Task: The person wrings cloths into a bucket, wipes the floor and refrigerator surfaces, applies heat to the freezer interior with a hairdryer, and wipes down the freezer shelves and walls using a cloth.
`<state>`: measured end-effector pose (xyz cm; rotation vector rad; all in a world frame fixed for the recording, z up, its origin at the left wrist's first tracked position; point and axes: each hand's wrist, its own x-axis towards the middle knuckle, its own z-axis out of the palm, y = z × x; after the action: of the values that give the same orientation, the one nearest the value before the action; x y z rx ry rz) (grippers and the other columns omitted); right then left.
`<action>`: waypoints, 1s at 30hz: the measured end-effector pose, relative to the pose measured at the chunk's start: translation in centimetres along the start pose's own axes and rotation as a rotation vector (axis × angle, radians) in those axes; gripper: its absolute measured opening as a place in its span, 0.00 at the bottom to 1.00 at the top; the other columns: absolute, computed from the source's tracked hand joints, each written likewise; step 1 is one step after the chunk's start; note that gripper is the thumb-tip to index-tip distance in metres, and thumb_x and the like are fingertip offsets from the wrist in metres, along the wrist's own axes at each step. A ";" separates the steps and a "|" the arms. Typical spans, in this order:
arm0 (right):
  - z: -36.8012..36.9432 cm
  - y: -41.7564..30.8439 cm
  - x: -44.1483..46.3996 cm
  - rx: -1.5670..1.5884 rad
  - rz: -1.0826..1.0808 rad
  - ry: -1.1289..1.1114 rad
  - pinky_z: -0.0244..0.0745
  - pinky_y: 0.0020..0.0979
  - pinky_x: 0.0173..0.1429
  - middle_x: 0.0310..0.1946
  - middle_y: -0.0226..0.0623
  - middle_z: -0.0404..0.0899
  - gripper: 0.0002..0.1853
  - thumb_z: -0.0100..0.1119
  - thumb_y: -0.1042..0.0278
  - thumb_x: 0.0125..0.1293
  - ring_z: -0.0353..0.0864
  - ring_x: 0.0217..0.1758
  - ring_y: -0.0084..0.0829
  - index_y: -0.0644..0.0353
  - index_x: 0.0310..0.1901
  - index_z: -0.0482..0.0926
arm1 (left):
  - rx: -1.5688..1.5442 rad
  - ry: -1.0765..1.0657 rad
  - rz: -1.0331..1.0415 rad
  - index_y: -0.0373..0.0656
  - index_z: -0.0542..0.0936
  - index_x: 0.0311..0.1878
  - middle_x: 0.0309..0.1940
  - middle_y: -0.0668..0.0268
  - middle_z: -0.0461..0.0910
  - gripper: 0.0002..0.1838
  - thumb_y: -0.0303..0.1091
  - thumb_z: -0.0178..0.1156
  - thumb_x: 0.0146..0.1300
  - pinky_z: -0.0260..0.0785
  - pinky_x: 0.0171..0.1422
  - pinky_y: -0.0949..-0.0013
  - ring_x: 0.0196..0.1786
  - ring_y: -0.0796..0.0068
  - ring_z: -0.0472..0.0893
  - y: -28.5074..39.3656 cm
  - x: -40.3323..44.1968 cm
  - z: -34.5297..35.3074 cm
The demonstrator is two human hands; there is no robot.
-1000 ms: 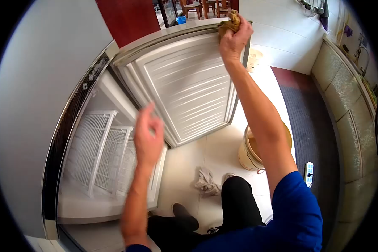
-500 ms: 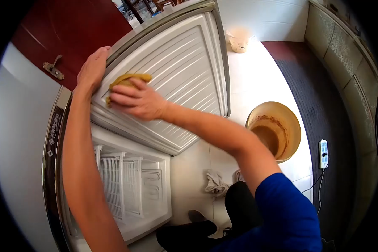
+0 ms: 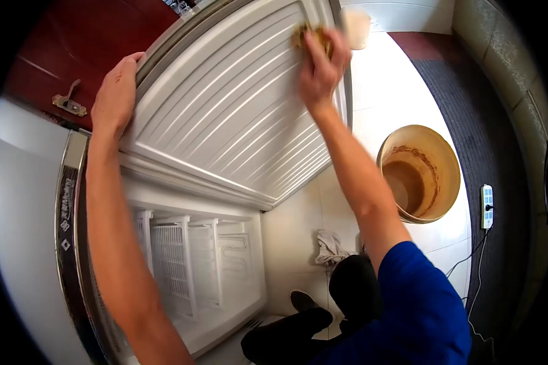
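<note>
Right hand (image 3: 324,76): fingers bent, closed around yellowish cloth (image 3: 299,38) | Cloth: against the ribbed inner side of the door (image 3: 219,103), near its upper right corner | Left hand (image 3: 114,97): fingers close together, touching the door's edge; whether they grip it, I cannot tell

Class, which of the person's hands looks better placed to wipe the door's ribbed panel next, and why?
Probably the right hand: it holds the brownish cloth at the ribbed panel. The left hand grips the door edge and seems better suited to steadying.
</note>
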<state>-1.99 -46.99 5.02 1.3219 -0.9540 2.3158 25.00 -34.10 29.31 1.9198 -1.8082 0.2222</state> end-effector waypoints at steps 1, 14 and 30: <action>-1.7 0.8 -4.3 -0.032 0.014 -0.033 0.61 0.48 0.74 0.60 0.44 0.76 0.24 0.60 0.84 0.57 0.70 0.67 0.50 0.55 0.55 0.87 | -0.011 -0.007 0.000 0.50 0.80 0.68 0.63 0.59 0.83 0.30 0.54 0.38 0.75 0.63 0.72 0.62 0.67 0.60 0.79 -0.1 0.1 0.2; -2.8 -4.2 -11.4 -0.134 0.561 -0.227 0.60 0.46 0.70 0.59 0.54 0.71 0.24 0.50 0.71 0.71 0.67 0.63 0.52 0.66 0.68 0.70 | -0.094 0.017 -0.023 0.38 0.79 0.68 0.62 0.59 0.82 0.29 0.47 0.40 0.79 0.62 0.74 0.68 0.65 0.67 0.78 1.1 -0.2 0.5; -7.8 -3.0 -22.4 -0.192 0.675 -0.341 0.53 0.51 0.80 0.72 0.55 0.57 0.37 0.54 0.85 0.64 0.57 0.77 0.57 0.55 0.76 0.64 | -0.015 0.086 0.026 0.43 0.80 0.68 0.64 0.61 0.82 0.28 0.50 0.43 0.80 0.63 0.75 0.67 0.67 0.67 0.78 0.0 0.1 0.3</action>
<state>6.47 -38.24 -15.59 1.5056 -1.9314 2.3773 24.99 -34.33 29.13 1.8487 -1.7742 0.2943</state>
